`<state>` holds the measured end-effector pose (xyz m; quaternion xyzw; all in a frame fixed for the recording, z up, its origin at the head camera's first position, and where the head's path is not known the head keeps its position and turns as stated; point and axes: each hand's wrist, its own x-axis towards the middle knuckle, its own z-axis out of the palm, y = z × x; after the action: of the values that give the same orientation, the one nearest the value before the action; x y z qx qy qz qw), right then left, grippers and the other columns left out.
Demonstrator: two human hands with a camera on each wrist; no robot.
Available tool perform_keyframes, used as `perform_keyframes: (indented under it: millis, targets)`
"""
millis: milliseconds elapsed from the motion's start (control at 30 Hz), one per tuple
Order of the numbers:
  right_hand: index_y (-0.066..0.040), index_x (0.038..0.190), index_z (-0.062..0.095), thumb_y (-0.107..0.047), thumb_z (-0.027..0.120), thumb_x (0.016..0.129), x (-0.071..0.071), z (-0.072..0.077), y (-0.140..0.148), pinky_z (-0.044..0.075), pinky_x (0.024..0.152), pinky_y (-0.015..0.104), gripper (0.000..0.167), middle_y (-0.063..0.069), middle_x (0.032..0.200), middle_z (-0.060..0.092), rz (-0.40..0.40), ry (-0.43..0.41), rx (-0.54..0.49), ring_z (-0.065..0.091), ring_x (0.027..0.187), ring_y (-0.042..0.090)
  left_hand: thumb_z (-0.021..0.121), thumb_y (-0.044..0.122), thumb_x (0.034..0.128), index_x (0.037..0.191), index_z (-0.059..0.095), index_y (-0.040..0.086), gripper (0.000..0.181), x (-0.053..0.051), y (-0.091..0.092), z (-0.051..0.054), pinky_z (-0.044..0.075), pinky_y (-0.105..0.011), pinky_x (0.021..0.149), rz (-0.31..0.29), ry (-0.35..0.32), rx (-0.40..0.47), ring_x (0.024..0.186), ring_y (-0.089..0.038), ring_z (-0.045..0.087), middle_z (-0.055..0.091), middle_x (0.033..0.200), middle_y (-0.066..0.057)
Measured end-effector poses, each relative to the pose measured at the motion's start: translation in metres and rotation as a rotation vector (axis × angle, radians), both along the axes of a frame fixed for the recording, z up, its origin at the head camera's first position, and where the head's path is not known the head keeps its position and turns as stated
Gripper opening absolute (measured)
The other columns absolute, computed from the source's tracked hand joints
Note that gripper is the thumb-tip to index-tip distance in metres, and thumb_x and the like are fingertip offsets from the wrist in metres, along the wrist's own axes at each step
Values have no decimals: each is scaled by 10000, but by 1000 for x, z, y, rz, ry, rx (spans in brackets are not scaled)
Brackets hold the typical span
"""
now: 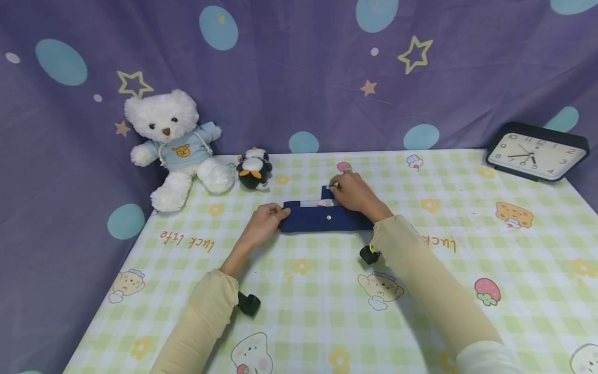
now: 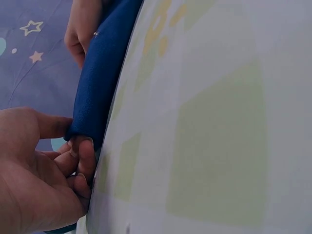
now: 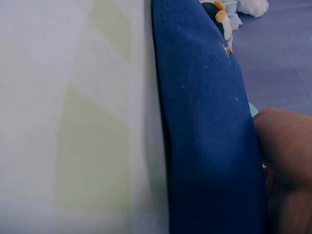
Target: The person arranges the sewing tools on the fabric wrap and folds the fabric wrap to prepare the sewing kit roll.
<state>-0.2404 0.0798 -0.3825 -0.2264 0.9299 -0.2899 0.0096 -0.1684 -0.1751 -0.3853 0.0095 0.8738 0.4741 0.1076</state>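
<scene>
A navy blue fabric pouch (image 1: pixel 306 220) lies across the table, with a metal snap (image 1: pixel 329 217) on its front. Its short strap (image 1: pixel 326 193) points away from me and has a snap near the tip. Inside the opening, a clear item (image 1: pixel 310 203) with a small reddish print shows; its kind is unclear. My left hand (image 1: pixel 261 223) pinches the pouch's left end, thumb on top and fingers beneath, as the left wrist view shows. With its fingertips, my right hand (image 1: pixel 353 192) pinches the strap's tip, its forearm covering the pouch's right end.
A white teddy bear (image 1: pixel 179 153) in a blue hoodie sits at the back left, beside a small penguin plush (image 1: pixel 254 169). At the back right stands a black-framed clock (image 1: pixel 537 153). A patterned cloth (image 1: pixel 299 311) covers the table, and a purple curtain (image 1: pixel 317 78) hangs behind it.
</scene>
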Motion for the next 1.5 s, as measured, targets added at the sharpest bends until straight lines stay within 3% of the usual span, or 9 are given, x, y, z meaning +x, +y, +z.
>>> perform_keyframes:
  millis: [133,333,533,700,1167,1500]
  targets:
    - [62,1161,708,-60,617,1022,-1,-2,-1,486,929,485,206,214,1035,693,-27,-11,-42,628,1004,364,583,280,1071,900,606,43,293,0,0,0,438,-315,629,4,1,-4,658,-193,587,600,750,-42]
    - [16,1132,601,-46,586,1042,3,3,0,510,840,472,111,201,1009,711,-40,-103,-149,674,877,327,589,277,1067,890,608,44,293,0,1,1,442,-307,634,13,-1,-12,655,-187,579,602,748,-41]
    - [3,1178,641,-96,598,1055,10,12,2,517,786,435,163,164,1032,720,-5,-130,-196,667,838,275,597,266,1066,880,610,36,296,0,1,0,447,-301,642,20,2,-7,664,-192,580,598,742,-38]
    - [-4,1136,715,-112,617,1053,16,15,5,501,770,419,168,114,980,713,28,-71,-199,625,801,240,594,266,1068,880,614,33,300,0,0,0,450,-305,647,12,2,-2,669,-193,580,593,741,-36]
    - [-60,1061,732,-105,652,1036,40,14,12,499,759,407,96,52,986,697,153,75,-289,634,900,202,595,267,1067,861,611,41,307,0,0,1,436,-313,636,11,10,-1,651,-190,571,576,704,-29]
    - [-43,1028,723,-37,698,990,55,2,18,535,807,388,45,70,1019,673,301,290,-294,636,928,221,601,260,1063,858,626,36,305,0,1,0,443,-310,629,23,16,-4,643,-190,579,597,719,-36]
